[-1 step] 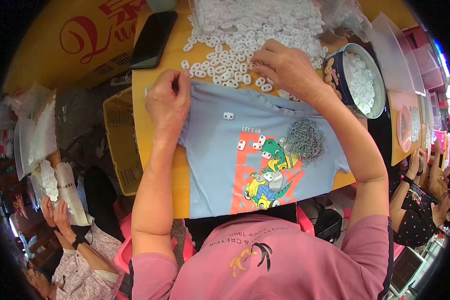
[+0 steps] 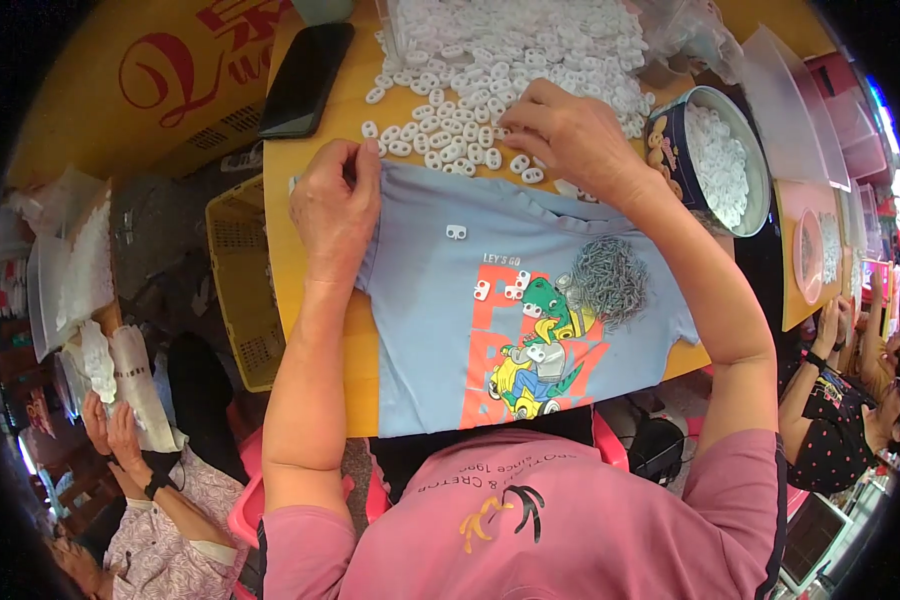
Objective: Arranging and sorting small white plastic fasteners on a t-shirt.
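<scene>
A light blue printed T-shirt (image 2: 420,330) lies spread over the yellow table (image 2: 363,385). My left hand (image 2: 337,200) rests at its upper left edge, thumb and fingers curled together; whatever is inside them is hidden. Over the near edge of a large heap of white two-hole plastic pieces (image 2: 520,50), my right hand (image 2: 575,135) has its fingers bent down, the tips closed at one of the pieces. A mound of small grey metal screws (image 2: 610,280) sits on the shirt's right side. Several white pieces with cut-out ends, one a white clip-like piece (image 2: 456,232), lie scattered across the fabric.
A round tin (image 2: 670,170) of white pieces stands right of the heap. Behind it is a clear plastic box (image 2: 795,110). A black phone (image 2: 307,80) lies at the far left corner, above a yellow crate (image 2: 232,300). Other people's hands (image 2: 120,430) work at both sides.
</scene>
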A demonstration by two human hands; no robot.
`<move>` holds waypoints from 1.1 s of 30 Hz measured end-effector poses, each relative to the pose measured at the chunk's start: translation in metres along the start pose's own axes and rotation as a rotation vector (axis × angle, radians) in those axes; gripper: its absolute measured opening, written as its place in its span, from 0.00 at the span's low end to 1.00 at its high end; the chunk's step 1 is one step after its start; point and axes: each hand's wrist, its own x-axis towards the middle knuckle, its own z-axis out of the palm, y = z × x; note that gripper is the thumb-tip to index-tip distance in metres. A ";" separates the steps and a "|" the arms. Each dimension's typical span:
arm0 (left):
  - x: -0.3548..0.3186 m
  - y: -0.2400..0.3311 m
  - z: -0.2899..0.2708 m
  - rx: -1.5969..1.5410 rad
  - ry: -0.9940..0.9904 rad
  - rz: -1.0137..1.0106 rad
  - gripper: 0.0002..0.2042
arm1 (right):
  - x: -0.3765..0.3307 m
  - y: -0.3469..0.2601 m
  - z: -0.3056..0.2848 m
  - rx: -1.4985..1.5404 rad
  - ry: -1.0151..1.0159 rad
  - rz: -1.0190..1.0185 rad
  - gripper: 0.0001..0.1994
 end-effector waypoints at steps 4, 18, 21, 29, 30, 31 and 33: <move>0.000 0.002 0.000 -0.030 -0.018 -0.024 0.16 | 0.002 -0.002 0.000 -0.004 0.009 -0.008 0.08; 0.001 0.002 -0.001 -0.029 -0.001 0.009 0.16 | 0.013 -0.001 -0.018 0.222 -0.093 0.001 0.08; 0.000 0.006 -0.003 -0.050 -0.030 -0.058 0.13 | -0.003 -0.014 -0.049 0.527 -0.267 0.130 0.07; 0.001 0.007 -0.003 -0.019 -0.011 -0.029 0.13 | -0.014 -0.002 -0.021 0.551 -0.189 -0.065 0.07; 0.001 0.006 -0.003 -0.018 -0.011 -0.027 0.13 | -0.009 -0.001 -0.015 0.413 -0.074 -0.044 0.07; 0.001 0.004 -0.002 -0.021 -0.015 -0.035 0.13 | -0.005 0.000 -0.010 0.274 0.041 -0.022 0.08; 0.001 0.004 -0.002 -0.026 -0.019 -0.040 0.13 | 0.001 -0.001 0.001 0.184 0.055 -0.004 0.08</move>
